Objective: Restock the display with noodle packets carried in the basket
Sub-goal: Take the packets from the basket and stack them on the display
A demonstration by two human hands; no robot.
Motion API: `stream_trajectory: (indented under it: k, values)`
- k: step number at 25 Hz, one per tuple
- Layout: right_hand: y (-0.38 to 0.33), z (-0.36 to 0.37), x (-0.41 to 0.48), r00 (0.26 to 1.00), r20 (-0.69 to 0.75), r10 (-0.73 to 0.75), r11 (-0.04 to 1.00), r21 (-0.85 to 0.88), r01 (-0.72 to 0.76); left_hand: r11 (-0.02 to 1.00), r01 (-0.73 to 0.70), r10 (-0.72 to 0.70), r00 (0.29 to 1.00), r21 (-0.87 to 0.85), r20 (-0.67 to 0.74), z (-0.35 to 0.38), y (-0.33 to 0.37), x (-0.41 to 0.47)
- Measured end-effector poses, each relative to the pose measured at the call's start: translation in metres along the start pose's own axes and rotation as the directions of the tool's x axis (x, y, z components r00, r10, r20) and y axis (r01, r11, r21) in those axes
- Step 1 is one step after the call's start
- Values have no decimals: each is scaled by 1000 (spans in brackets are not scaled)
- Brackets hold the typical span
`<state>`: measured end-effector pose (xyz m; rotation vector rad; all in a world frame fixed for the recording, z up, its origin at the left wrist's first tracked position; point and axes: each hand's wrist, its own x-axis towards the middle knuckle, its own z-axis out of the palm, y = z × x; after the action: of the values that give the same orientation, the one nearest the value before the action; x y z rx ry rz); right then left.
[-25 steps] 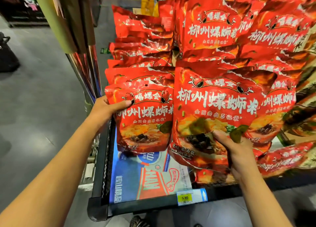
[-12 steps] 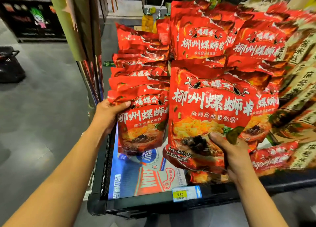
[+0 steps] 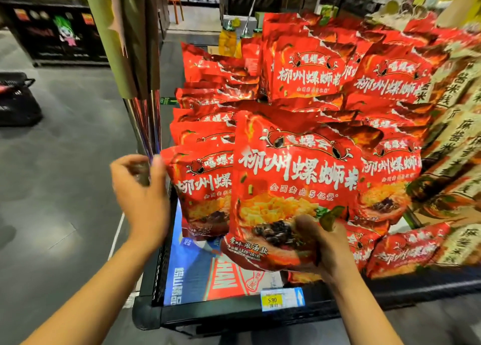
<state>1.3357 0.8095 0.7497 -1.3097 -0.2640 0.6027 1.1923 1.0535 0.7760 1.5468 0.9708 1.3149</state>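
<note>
The noodle packet (image 3: 294, 188), gripped at its lower edge by the right hand (image 3: 325, 245), stands upright before the front row of the display (image 3: 221, 316), the left hand (image 3: 140, 188) blurred, loosely curled and empty beside the left stack (image 3: 200, 186): placing looks underway, and next it likely needs seating against that row.

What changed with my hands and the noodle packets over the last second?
The left hand let go of the left packet, which it held by its upper corner, and drew away leftward, fingers loosely curled. The right hand still grips the bottom of the big front packet.
</note>
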Motion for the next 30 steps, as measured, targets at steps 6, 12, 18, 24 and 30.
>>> stream_trajectory:
  k: [6,12,18,24,30]
  values:
    - [9,33,20,995,86,58,966,-258,-34,954,299,-198,630,2,751,6,-5,-33]
    - [54,61,51,999,-22,34,922,-386,-40,959,179,-277,743,218,609,-8,-78,-36]
    - [78,58,48,991,-67,114,863,-488,-132,924,204,-365,721,322,589,-11,-98,-44]
    - [67,44,36,988,-50,146,784,-603,-146,835,234,-468,778,499,419,-23,-83,-60]
    - [42,-15,-9,997,82,-14,596,-799,74,363,-330,-722,491,871,487,-15,-31,-123]
